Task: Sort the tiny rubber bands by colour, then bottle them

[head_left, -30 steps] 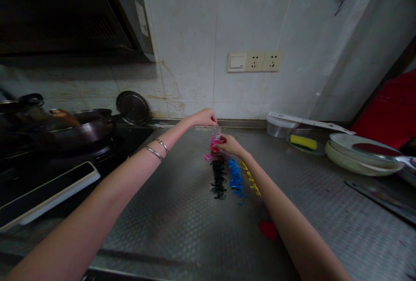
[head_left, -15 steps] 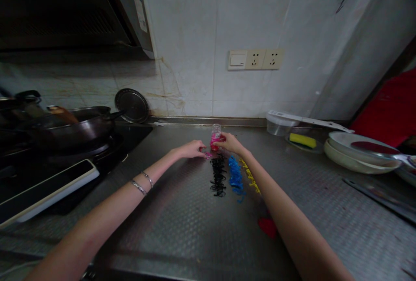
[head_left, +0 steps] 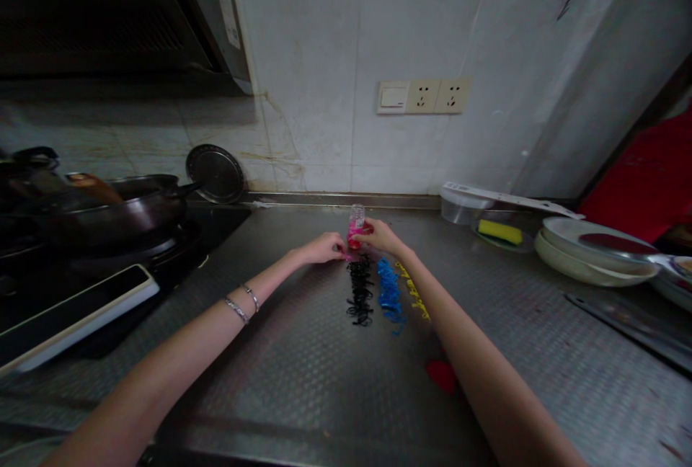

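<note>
My right hand [head_left: 381, 236] grips a small clear jar [head_left: 357, 216] from the right; pink and red pieces show inside it. My left hand [head_left: 324, 247] is low over the counter just left of the jar, fingertips closed on small pink elastic bands [head_left: 347, 257]. Nearer to me, side by side, lie a column of black bands [head_left: 360, 290], one of blue bands [head_left: 389, 287] and one of yellow bands [head_left: 414, 290], the last partly behind my right forearm. A red object [head_left: 441, 375] is partly hidden under that forearm.
The metal counter [head_left: 303, 380] meets a tiled wall. On the left are a pan [head_left: 124, 211] on the stove and a long white-edged device [head_left: 81, 323]. Bowls [head_left: 595, 265], a yellow sponge [head_left: 500, 231], a plastic tub [head_left: 462, 207] and a knife [head_left: 621, 326] lie right.
My left fingertips have drawn together at the pink bands and moved slightly right, closer to the jar. My right hand keeps its grip on the jar. The view has shifted slightly.
</note>
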`<act>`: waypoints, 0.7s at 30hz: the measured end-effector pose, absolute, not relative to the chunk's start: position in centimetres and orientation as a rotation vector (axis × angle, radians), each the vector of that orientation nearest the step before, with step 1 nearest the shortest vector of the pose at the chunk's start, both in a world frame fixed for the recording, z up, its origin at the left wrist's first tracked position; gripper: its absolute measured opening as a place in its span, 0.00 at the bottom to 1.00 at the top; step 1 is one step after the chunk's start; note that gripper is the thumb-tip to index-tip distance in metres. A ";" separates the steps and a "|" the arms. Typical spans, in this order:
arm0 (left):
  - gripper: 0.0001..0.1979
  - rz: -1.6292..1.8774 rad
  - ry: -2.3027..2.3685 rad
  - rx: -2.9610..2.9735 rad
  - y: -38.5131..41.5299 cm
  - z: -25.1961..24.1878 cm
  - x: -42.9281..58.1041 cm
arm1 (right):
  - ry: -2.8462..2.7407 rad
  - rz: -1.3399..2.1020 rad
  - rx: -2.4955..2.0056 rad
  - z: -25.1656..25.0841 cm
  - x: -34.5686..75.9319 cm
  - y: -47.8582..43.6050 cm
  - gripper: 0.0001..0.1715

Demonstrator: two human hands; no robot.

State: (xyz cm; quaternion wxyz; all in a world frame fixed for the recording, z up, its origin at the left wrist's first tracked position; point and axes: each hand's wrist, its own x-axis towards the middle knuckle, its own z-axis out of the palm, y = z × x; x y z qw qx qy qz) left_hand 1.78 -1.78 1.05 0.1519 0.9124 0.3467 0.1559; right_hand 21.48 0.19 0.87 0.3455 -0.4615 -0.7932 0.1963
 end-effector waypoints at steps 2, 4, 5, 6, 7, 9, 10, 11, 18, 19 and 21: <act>0.07 0.420 1.016 2.613 -1.7 1.2 1.9 | -2.057 0.512 -1.195 0.9 21.5 0.2 0.17; 0.06 0.384 1.015 2.611 -1.7 1.3 1.9 | -2.056 0.513 -1.194 1.0 21.4 0.1 0.17; 0.06 0.371 1.016 2.609 -1.7 1.4 1.9 | -2.057 0.511 -1.195 1.0 21.4 0.1 0.17; 0.06 0.368 1.022 2.606 -1.6 1.5 1.8 | -2.059 0.506 -1.199 1.0 21.4 0.1 0.17; 0.06 0.378 1.036 2.599 -1.6 1.6 1.7 | -2.060 0.501 -1.202 1.0 21.4 0.1 0.16; 0.08 0.435 1.079 2.581 -1.4 2.2 1.4 | -2.064 0.497 -1.204 1.0 21.5 0.1 0.17; 0.09 0.477 1.097 2.572 -1.3 2.7 1.2 | -2.067 0.497 -1.201 1.0 21.5 0.1 0.17; 0.10 0.526 1.108 2.565 -1.1 3.3 1.1 | -2.071 0.499 -1.195 1.0 21.5 0.1 0.17; 0.15 0.859 1.124 2.548 0.2 9.7 1.6 | -2.055 0.526 -1.187 0.5 21.5 0.6 0.19; 0.15 0.861 1.122 2.552 0.5 10.5 2.0 | -2.056 0.527 -1.183 0.5 21.5 0.6 0.19; 0.15 0.836 1.106 2.592 0.9 11.5 2.8 | -2.059 0.527 -1.179 0.5 21.5 0.6 0.19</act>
